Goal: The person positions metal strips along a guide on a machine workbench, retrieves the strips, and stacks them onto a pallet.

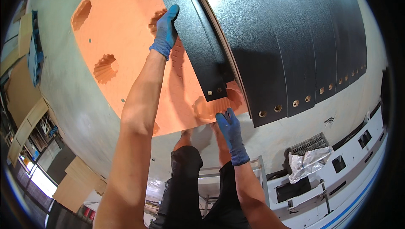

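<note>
Both blue-gloved hands on a narrow black textured panel with drilled holes at its near end [198,39], lying across a large orange foam-like sheet with scalloped cut-outs [122,30].

We note the left hand [166,30] lies on the panel's left long edge, fingers extended and pressed flat, not curled. The right hand [230,133] sits at the orange sheet's near edge, just beside the panel's drilled end; we cannot tell whether its fingers grip. A row of wider black panels with holes [303,39] lies to the right, apart from a crumpled silver foil sheet [309,161].
</note>
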Demonstrator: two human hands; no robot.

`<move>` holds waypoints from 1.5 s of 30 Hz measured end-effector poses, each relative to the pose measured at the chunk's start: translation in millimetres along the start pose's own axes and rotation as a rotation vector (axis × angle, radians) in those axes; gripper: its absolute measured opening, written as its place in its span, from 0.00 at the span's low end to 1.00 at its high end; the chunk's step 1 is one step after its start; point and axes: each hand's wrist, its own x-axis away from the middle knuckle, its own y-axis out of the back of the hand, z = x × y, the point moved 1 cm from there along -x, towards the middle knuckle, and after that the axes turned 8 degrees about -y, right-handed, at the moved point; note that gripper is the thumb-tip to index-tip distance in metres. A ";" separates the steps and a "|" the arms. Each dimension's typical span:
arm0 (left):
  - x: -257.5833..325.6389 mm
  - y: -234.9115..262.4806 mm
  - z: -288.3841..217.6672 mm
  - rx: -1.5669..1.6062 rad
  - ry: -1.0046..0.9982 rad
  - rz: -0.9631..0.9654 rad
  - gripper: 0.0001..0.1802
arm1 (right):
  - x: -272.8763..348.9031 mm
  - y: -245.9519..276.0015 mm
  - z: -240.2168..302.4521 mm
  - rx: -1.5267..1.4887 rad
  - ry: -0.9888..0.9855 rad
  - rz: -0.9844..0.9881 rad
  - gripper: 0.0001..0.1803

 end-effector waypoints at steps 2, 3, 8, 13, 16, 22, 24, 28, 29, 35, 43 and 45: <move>11.9 -16.3 5.7 0.022 0.046 0.034 0.09 | -1.5 6.4 10.1 -0.196 -0.104 0.078 0.18; 12.8 -21.8 4.9 0.025 0.042 0.028 0.09 | -1.0 4.8 15.0 -0.190 -0.104 0.082 0.18; -3.9 -23.9 7.8 0.002 0.021 0.081 0.12 | 0.4 -11.6 18.3 0.051 0.182 0.076 0.15; -13.1 -21.8 18.0 -0.138 0.009 0.133 0.20 | -38.9 8.9 -4.1 -0.073 -0.091 0.279 0.21; -4.5 -26.2 20.3 -0.253 -0.095 0.231 0.28 | -50.3 0.6 11.7 -0.614 -0.205 0.258 0.23; -0.2 -37.7 20.3 -0.497 -0.131 0.236 0.29 | -84.3 2.8 -2.4 -0.279 0.108 0.239 0.27; -9.9 -19.5 14.4 -0.554 -0.053 0.181 0.29 | -79.5 -14.6 11.4 -0.367 -0.032 0.201 0.28; -9.4 -24.6 20.5 -0.440 -0.129 0.219 0.29 | -84.3 -21.7 21.4 -0.517 -0.280 0.036 0.27; -8.8 -25.0 20.5 -0.401 -0.178 0.252 0.29 | -85.2 -18.4 21.2 -0.511 -0.276 0.032 0.27; -9.1 -25.6 30.9 -0.535 -0.260 0.233 0.31 | -89.3 -3.8 14.2 -0.378 -0.266 0.077 0.30; 18.1 -31.0 19.2 -0.869 -0.119 0.138 0.24 | -75.6 20.2 -3.6 -0.061 -0.025 0.134 0.26; 55.8 -36.7 -1.3 -0.906 -0.063 0.263 0.32 | -42.1 30.0 15.4 -0.226 -0.141 0.009 0.23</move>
